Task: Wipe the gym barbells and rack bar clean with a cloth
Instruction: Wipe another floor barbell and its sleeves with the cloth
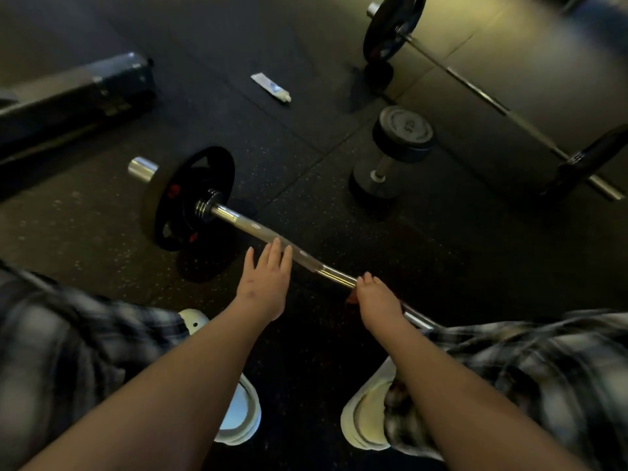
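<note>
Fingers of the right hand (pixel 375 299) curl round the barbell (pixel 258 229), maybe to rub it with a red cloth (pixel 350 298), while the flat left hand (pixel 266 283) seems to steady it.

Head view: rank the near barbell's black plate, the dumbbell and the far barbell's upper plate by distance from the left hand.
1. Near barbell's black plate, ahead-left of the left hand.
2. Dumbbell, ahead-right.
3. Far barbell's upper plate, top right.
</note>
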